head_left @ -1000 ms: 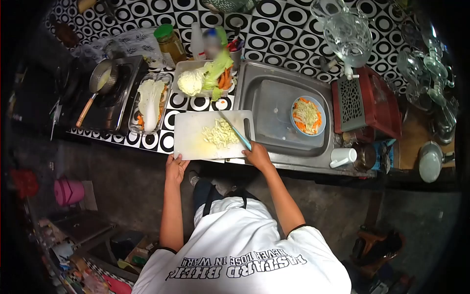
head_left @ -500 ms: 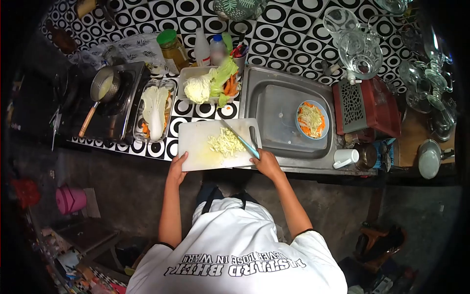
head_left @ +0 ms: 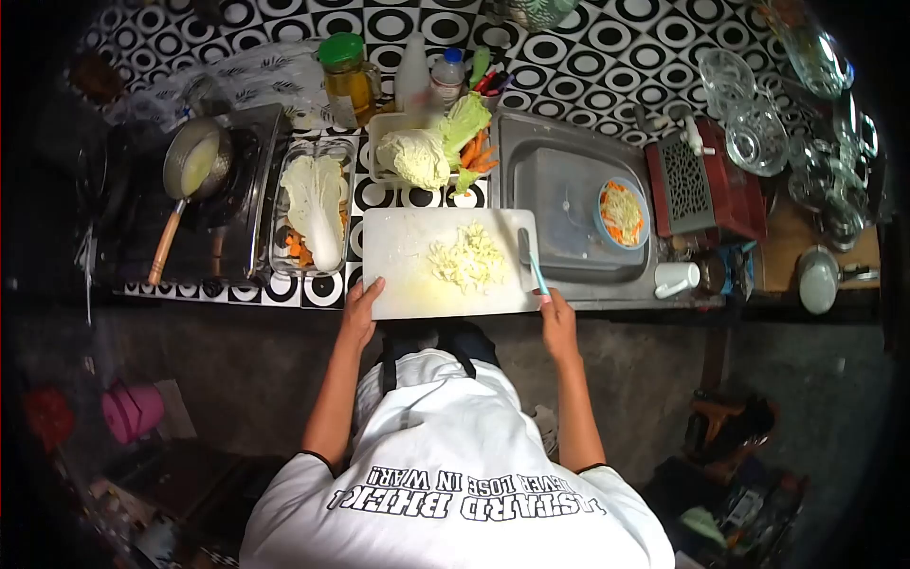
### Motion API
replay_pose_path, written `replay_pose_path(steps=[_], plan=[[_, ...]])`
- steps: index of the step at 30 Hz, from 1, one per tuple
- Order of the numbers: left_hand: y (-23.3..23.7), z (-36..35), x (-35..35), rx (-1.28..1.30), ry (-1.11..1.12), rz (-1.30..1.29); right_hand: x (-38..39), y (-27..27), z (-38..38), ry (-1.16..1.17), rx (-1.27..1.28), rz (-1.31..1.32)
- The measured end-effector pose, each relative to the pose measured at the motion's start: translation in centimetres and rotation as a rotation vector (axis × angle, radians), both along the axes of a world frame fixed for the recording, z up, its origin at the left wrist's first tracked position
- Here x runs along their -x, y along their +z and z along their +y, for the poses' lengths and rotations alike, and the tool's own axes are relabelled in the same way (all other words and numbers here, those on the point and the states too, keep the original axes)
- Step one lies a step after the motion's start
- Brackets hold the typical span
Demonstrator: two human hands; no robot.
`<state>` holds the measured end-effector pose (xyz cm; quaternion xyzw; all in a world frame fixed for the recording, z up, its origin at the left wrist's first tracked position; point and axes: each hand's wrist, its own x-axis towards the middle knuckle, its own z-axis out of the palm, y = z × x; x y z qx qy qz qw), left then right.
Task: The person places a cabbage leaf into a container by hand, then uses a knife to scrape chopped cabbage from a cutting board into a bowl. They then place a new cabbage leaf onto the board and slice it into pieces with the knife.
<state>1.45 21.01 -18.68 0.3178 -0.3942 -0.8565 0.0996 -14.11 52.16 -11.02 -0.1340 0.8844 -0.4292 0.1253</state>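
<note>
My left hand (head_left: 362, 303) grips the lower left corner of a white cutting board (head_left: 398, 251). A heap of chopped pale cabbage (head_left: 466, 258) lies on the right half of the board. In my right hand (head_left: 557, 318), at the board's lower right corner, is a knife (head_left: 538, 275) with a light blue handle. The knife points away from me, along the board's right edge beside the handle slot. To the right, a bowl (head_left: 647, 221) of shredded carrot and cabbage (head_left: 621, 214) sits in the metal sink (head_left: 531, 166).
Behind the board, a plastic container (head_left: 381, 128) holds a cabbage (head_left: 414, 156) and carrots (head_left: 478, 152). Left of it stands a glass dish (head_left: 278, 242) with cabbage leaves (head_left: 313, 199). A saucepan (head_left: 197, 161) rests on the stove (head_left: 242, 204). A white mug (head_left: 677, 279) lies at the sink's right.
The knife has swung from over the chopped cabbage to the board's right edge. The board and both hands have shifted right in the view, and the camera view has shifted slightly.
</note>
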Motion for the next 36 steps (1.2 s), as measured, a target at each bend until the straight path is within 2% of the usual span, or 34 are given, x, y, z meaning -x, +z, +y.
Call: replay_pose_path(steps=[2,5,8,12,14,17,19,21,28,36], plan=[[1.0,0.4,0.4,0.023,0.016,0.014,-1.0,1.3,0.5,-0.040,0.018,-0.037],[2.7,2.1,1.2,0.047,-0.030,0.040,-2.8,4.5,0.5,-0.085,0.061,0.086],[4.5,4.6,2.8,0.032,-0.056,0.054,-4.0,6.4,0.9,-0.124,0.038,0.081],[6.6,7.6,5.4,0.043,-0.041,0.081,-3.1,5.6,1.9,-0.090,0.129,0.223],[7.3,8.9,6.6,-0.001,-0.047,0.103,-2.5,6.1,2.6,-0.065,0.107,0.219],[8.9,11.0,8.8,0.035,-0.031,0.085,-1.7,8.2,3.8,-0.010,0.119,0.153],[8.9,12.0,10.2,0.094,-0.021,0.092,-1.1,8.6,4.8,0.044,0.139,0.208],[8.8,13.5,11.4,0.106,0.045,0.041,-0.8,7.4,6.0,0.057,0.152,0.138],[11.2,20.4,14.9,0.118,0.274,0.083,3.7,5.4,10.3,0.228,0.184,0.252],[11.6,26.6,16.3,0.153,0.434,0.095,8.8,6.5,14.4,0.433,0.180,0.304]])
